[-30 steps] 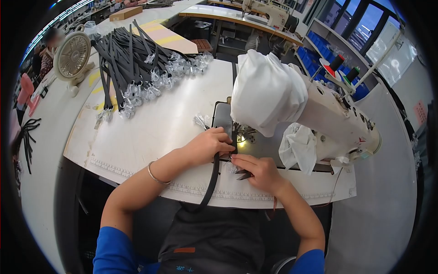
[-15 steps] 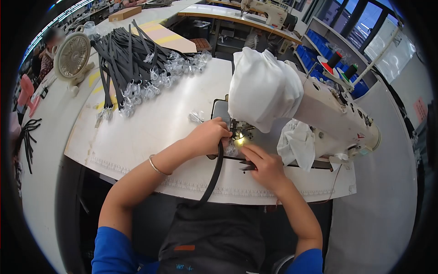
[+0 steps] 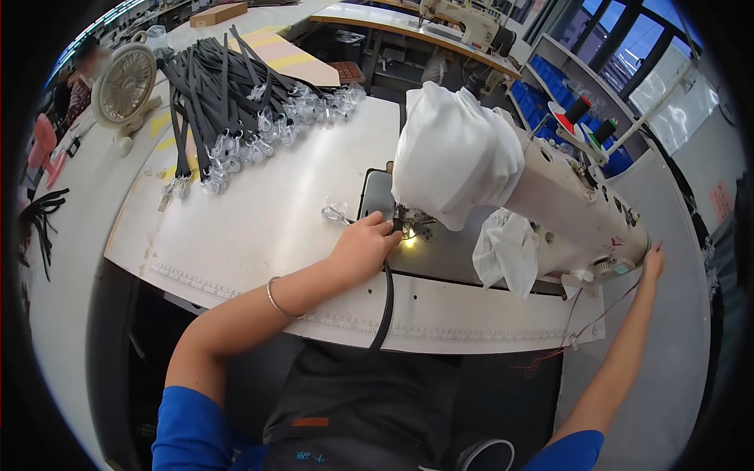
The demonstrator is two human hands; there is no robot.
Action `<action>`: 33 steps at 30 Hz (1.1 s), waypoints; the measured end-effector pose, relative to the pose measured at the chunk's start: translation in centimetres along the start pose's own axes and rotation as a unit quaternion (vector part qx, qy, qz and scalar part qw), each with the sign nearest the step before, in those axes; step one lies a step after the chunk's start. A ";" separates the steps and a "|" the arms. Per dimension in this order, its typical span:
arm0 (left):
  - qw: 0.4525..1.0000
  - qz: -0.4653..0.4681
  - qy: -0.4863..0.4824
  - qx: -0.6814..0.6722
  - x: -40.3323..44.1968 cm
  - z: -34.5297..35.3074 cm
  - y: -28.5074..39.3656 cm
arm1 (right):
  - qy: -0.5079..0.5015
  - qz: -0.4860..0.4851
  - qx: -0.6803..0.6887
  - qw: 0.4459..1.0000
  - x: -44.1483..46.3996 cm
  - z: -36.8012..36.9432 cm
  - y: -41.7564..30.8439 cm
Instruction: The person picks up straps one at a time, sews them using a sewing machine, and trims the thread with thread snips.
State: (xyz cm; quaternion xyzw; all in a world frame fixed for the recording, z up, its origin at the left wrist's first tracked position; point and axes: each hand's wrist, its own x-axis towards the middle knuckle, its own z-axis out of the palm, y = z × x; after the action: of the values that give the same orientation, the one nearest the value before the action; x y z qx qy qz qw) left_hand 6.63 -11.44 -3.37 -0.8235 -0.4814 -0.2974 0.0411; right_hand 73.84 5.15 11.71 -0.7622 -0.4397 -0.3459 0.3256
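Note:
My left hand (image 3: pixel 363 250) is closed on a black strap (image 3: pixel 388 302) at the needle area of a sewing machine (image 3: pixel 569 177). The strap hangs from my fingers over the table's front edge toward my lap. A lit lamp (image 3: pixel 410 242) shines beside the presser foot. My right hand (image 3: pixel 653 261) reaches far right, its fingers curled at the rim of the handwheel (image 3: pixel 646 235). A thin red cord (image 3: pixel 616 303) runs up to that hand; whether it also holds a tool is hidden. A clear-wrapped metal clip (image 3: pixel 336 213) lies left of the needle plate.
A pile of black straps (image 3: pixel 224 94) with plastic-wrapped clips lies at the back left, near a small fan (image 3: pixel 126 82). White cloth (image 3: pixel 455 153) covers the machine head, and another white cloth (image 3: pixel 506 250) sits beneath the arm. Thread spools (image 3: pixel 577 110) stand behind.
My right hand has left the needle area, where it held dark thread snips, and moved right to the handwheel. My left hand stays at the needle with the strap.

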 end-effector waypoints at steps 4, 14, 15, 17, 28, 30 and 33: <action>1.000 0.002 -0.007 -0.004 0.0 -0.2 0.0 | -0.168 0.063 0.148 0.973 0.1 2.6 3.0; 1.000 -0.003 0.016 0.003 0.1 0.1 0.0 | -0.090 0.276 0.519 0.804 -11.1 0.7 -1.4; 1.000 -0.002 0.029 -0.002 0.1 0.1 0.0 | -0.090 0.278 0.520 0.803 -11.1 0.1 -1.9; 0.999 0.001 0.036 -0.007 0.0 0.1 -0.1 | -0.097 0.273 0.412 0.864 -10.2 -1.3 -2.5; 0.999 0.013 0.040 0.002 0.2 0.5 -0.3 | -0.198 0.173 0.311 0.913 -4.8 -0.4 0.2; 1.000 0.006 0.020 0.003 0.3 0.3 -0.3 | -0.179 0.178 0.366 0.896 -6.6 1.2 1.1; 1.000 0.006 0.016 0.003 0.4 0.5 -0.5 | -0.093 0.231 0.452 0.857 -8.5 1.7 -0.1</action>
State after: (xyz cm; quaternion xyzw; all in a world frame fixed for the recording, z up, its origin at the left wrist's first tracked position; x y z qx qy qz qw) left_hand 6.61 -10.70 -3.71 -0.8216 -0.4765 -0.3085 0.0532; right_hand 70.95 2.75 3.88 -0.6396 -0.3870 0.0485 0.6624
